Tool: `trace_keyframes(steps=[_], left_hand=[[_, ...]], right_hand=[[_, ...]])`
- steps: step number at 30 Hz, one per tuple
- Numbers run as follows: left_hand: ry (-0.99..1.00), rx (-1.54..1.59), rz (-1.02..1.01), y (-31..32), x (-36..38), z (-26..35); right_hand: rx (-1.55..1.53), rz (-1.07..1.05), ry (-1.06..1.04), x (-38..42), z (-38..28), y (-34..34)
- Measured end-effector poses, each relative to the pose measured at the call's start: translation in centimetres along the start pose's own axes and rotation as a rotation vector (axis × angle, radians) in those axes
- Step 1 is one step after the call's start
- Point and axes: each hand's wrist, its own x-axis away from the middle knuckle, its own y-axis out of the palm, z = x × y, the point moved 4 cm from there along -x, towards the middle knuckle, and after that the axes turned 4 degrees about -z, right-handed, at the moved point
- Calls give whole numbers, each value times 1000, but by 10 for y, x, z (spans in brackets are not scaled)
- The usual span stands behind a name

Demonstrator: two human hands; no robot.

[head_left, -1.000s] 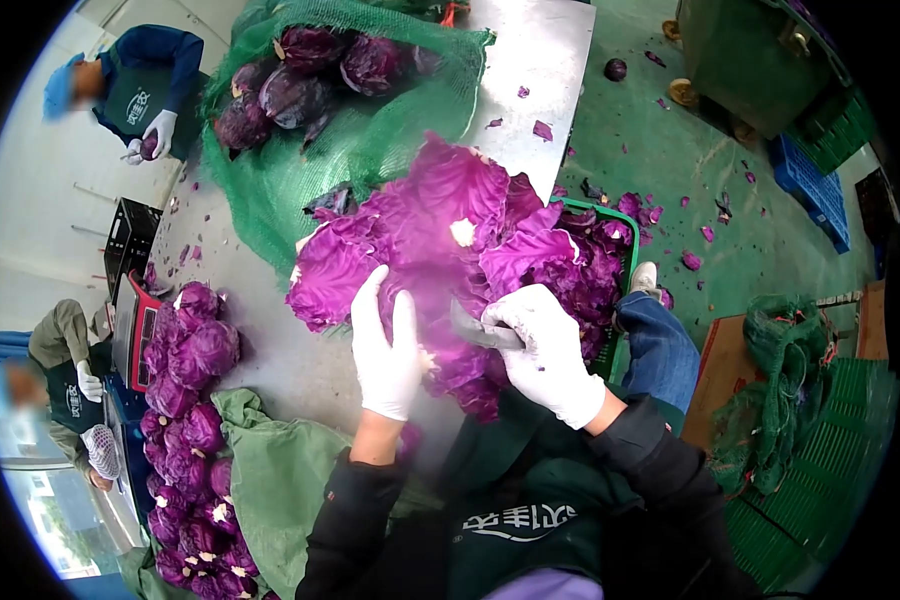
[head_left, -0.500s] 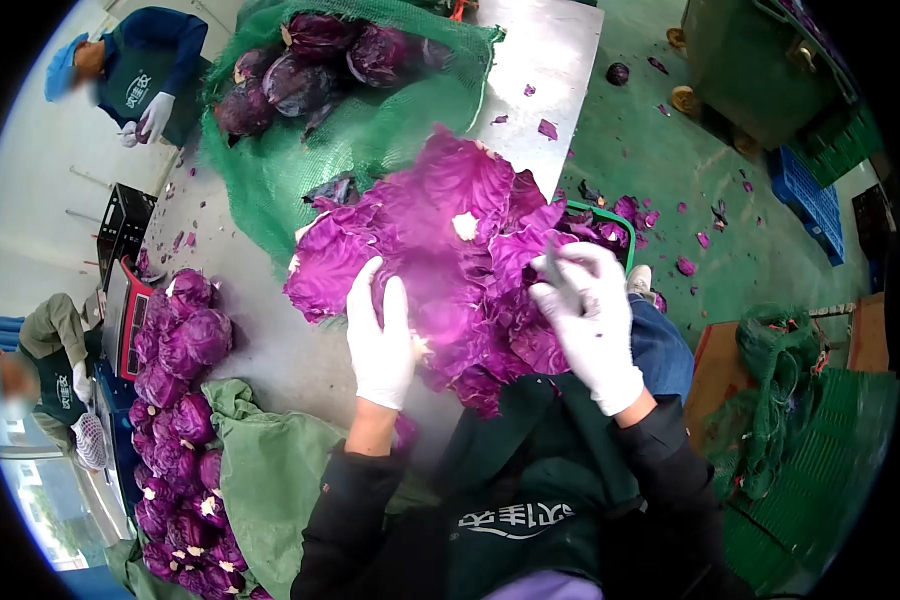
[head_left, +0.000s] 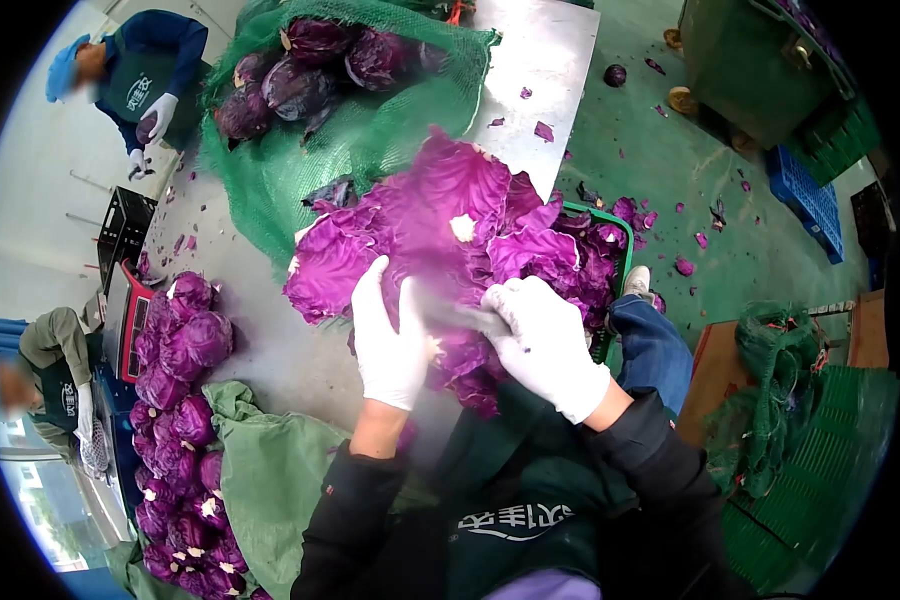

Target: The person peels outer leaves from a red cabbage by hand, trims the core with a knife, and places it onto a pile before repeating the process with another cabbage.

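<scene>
one knife [head_left: 475, 319] is held in the right hand [head_left: 550, 345], white-gloved fingers closed around it; its blade is blurred and points toward the left hand [head_left: 388, 340]. the left hand, also gloved, has thumb and fingers parted against purple leaves [head_left: 450, 190]; because of blur, whether it grips anything cannot be told. the leaves lie in a broad, ragged heap in front of both hands, between a green mesh bag [head_left: 390, 135] and a green crate [head_left: 628, 258], with pale stem showing among them. more leaves fill the crate. several cabbages [head_left: 305, 92] lie in the bag, which rests on a metal surface [head_left: 535, 45]. scraps [head_left: 543, 131] are noted on that surface beside the bag. to the left, a pile [head_left: 195, 342] of cabbages runs alongside a green cloth [head_left: 280, 470]. one loose cabbage [head_left: 615, 75] is on the green floor [head_left: 660, 150]. two co-workers [head_left: 155, 75] are observed at the left, both in dark aprons.
</scene>
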Motion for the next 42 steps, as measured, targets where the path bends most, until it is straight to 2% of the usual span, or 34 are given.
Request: trace_keyframes(steps=[3, 4, 6, 10, 12, 14, 15, 18, 19, 20, 22, 26, 31, 34, 35, 38, 39, 40, 42], left_hand=[[130, -99, 33, 1, 2, 3], [149, -112, 38, 1, 3, 4], [112, -76, 20, 2, 1, 3], [22, -19, 2, 1, -2, 0], [11, -8, 5, 0, -1, 0], [48, -2, 17, 1, -2, 0], [32, 16, 14, 1, -1, 2], [-125, 127, -14, -1, -2, 18], [-126, 135, -12, -2, -1, 17], [-117, 131, -8, -2, -1, 17], [-97, 123, 0, -2, 0, 17], [-70, 85, 10, -2, 2, 20], [-54, 83, 14, -3, 3, 20], [-34, 67, 18, -2, 3, 21], [-24, 55, 17, -3, 4, 22], [-38, 70, 15, -3, 0, 21], [-49, 81, 6, -3, 0, 18], [-61, 91, -2, -4, 0, 15], [-71, 106, -20, -4, -2, 12]], right_hand=[[-270, -29, 164, 1, 19, 16], [-262, -18, 114, 1, 18, 16], [-243, 12, 17, -1, 14, 8], [-752, -42, 112, -3, 16, -21], [-996, 46, 466, -3, 37, -22], [-909, 14, 484, 4, 42, -14], [-631, 161, 275, 3, 37, -7], [-441, 55, 233, 10, 14, 2], [-295, 80, 166, 9, 2, 0], [-293, 209, 95, 14, -1, 8], [-549, 195, 255, 19, -2, 17], [-797, 17, 478, 11, 6, 22], [-675, 183, 305, 8, 2, 19], [-722, -1, 414, 9, -6, 15], [-717, 82, 372, 11, 0, 23], [-1219, -181, 569, 1, 4, -13], [-1287, 8, 464, -5, 1, -27], [-1209, 16, 597, -2, 13, -35], [-1115, 91, 504, -3, 20, -39]])
